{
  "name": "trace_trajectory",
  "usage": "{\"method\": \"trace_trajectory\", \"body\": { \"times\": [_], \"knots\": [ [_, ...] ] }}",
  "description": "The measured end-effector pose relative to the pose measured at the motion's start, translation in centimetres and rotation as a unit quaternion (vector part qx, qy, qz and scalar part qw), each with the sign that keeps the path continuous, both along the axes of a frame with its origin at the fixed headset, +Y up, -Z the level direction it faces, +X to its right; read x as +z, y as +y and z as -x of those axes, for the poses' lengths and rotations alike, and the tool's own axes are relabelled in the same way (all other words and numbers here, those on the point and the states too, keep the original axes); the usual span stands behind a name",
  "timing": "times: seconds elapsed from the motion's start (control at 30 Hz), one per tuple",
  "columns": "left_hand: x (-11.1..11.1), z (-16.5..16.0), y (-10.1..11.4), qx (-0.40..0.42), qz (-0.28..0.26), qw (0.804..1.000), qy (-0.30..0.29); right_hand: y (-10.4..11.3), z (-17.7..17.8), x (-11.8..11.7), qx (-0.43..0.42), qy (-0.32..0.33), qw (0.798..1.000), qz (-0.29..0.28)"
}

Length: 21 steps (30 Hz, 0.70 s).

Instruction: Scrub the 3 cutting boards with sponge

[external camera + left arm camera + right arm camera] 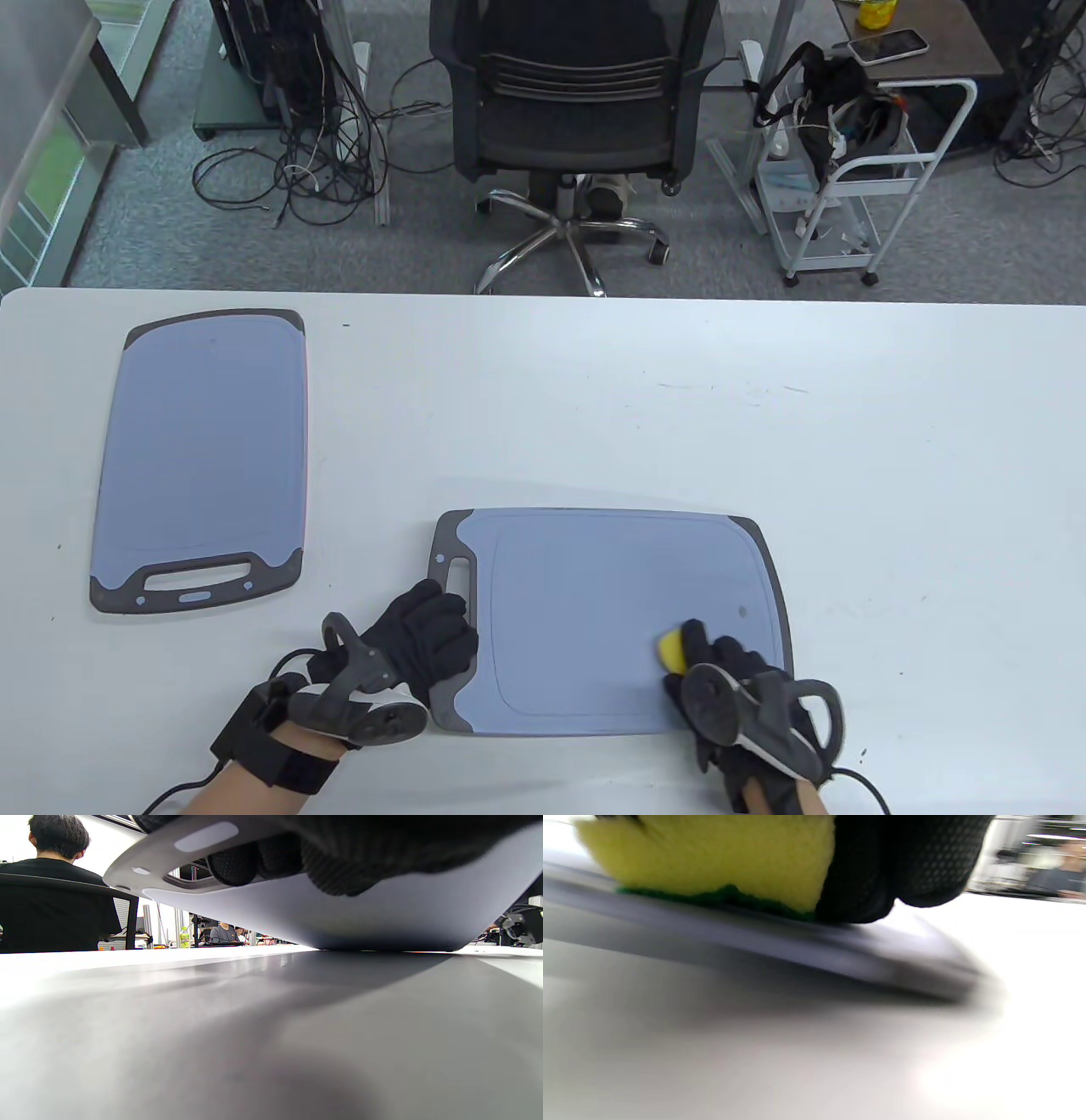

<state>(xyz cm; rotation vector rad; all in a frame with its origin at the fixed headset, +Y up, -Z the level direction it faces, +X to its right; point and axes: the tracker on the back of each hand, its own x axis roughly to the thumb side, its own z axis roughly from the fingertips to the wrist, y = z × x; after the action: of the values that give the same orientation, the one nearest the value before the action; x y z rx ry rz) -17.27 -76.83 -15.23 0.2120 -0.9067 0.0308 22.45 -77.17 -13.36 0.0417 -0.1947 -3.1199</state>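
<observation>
R hand (747, 688) grips sponge (672, 649) at board (594, 594) near-right corner; unscrubbed length runs left toward my L hand (424, 641), clamping handle end.

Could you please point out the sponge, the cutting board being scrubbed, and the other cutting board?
sponge (672, 649), table view, its exposed yellow corner.
near cutting board (594, 611), table view, its blue middle.
far cutting board (204, 450), table view, its blue middle.

Blue-grey cutting boards (594, 620) with dark grey rims, yellow sponge (712, 857) with green underside, black gloves (424, 637), white table (679, 407)
</observation>
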Motion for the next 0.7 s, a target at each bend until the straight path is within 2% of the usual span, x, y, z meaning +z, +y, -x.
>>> {"method": "trace_trajectory", "body": {
  "times": [0.1,0.17,0.23,0.3,0.37,0.47,0.53,0.63,0.7],
  "knots": [
    [0.0,0.0,0.0,0.000,0.000,1.000,0.000,-0.4,-2.8,0.2,-0.012,-0.045,0.999,0.005],
    [0.0,0.0,0.0,0.001,0.000,1.000,0.001,-0.4,-1.4,-0.2,-0.018,-0.030,0.999,-0.010],
    [0.0,0.0,0.0,0.001,-0.001,1.000,0.000,0.1,1.8,-0.6,0.002,0.040,0.999,-0.019],
    [0.0,0.0,0.0,0.001,-0.001,1.000,0.000,0.8,6.4,-0.8,-0.018,0.119,0.992,-0.027],
    [0.0,0.0,0.0,0.000,-0.001,1.000,0.000,1.6,12.3,-0.5,-0.045,0.216,0.975,-0.034],
    [0.0,0.0,0.0,0.000,-0.002,1.000,-0.001,2.5,19.8,0.9,-0.039,0.337,0.939,-0.060],
    [0.0,0.0,0.0,0.000,-0.002,1.000,-0.001,2.9,22.1,1.5,-0.029,0.378,0.923,-0.073],
    [0.0,0.0,0.0,0.001,-0.003,1.000,-0.002,2.9,21.1,1.0,-0.034,0.358,0.932,-0.056],
    [0.0,-0.1,0.0,0.001,-0.002,1.000,-0.002,2.4,18.1,0.5,-0.043,0.301,0.952,-0.050]
  ]
}}
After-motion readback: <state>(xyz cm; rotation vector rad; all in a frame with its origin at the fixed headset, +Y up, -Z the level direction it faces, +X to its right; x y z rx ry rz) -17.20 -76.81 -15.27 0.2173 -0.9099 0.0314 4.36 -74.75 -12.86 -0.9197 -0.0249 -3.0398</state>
